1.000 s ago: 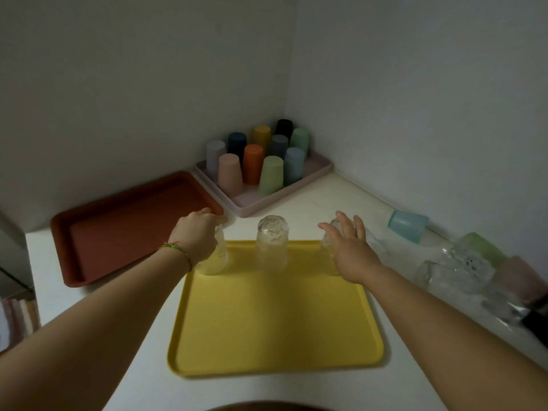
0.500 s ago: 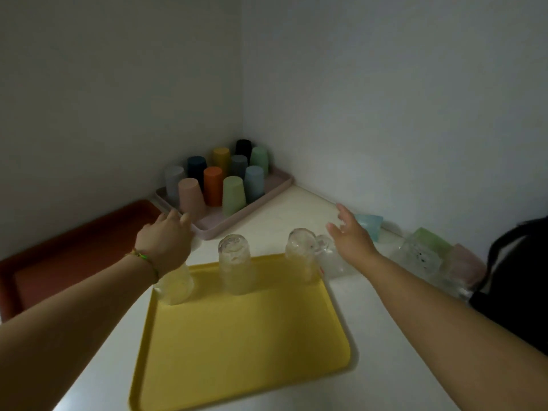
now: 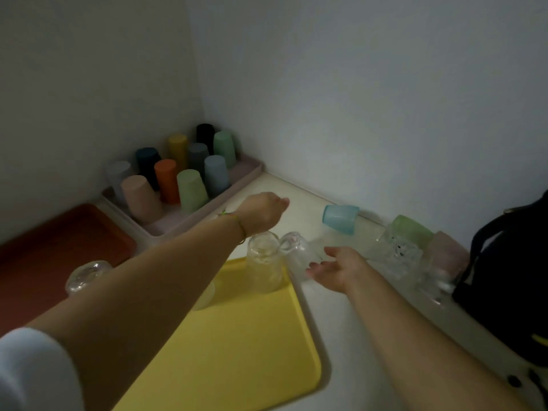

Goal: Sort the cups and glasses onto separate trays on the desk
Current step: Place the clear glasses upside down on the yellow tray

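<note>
Glassware is split between tray and desk. On the yellow tray point(image 3: 237, 351), near the desk's point(image 3: 335, 327) front edge, an upturned glass point(image 3: 264, 262) stands at the tray's far right corner. A second upturned glass point(image 3: 86, 275) shows beyond the left forearm with its foot hidden, and a third point(image 3: 206, 295) is mostly covered by that forearm.

Just off the tray's far right corner a clear tumbler point(image 3: 299, 253) lies on its side on the desk. The right hand point(image 3: 341, 269) is beside it, palm up and fingers spread, holding nothing. Whether the fingertips touch the tumbler I cannot tell.

The left hand point(image 3: 264, 213) stretches over the desk between the pink tray point(image 3: 246, 170) and a blue cup point(image 3: 339, 218) lying on its side by the right wall. Its fingers droop loosely and grip nothing.

The pink tray sits in the desk's far corner, filled with upturned coloured cups point(image 3: 191, 191). A red-brown tray point(image 3: 59, 232) lies along the left edge. Along the right edge is a jumble against a black bag point(image 3: 504, 277) — a green cup point(image 3: 412, 229), a pink cup point(image 3: 447, 250) and more clear glasses point(image 3: 397, 253).
</note>
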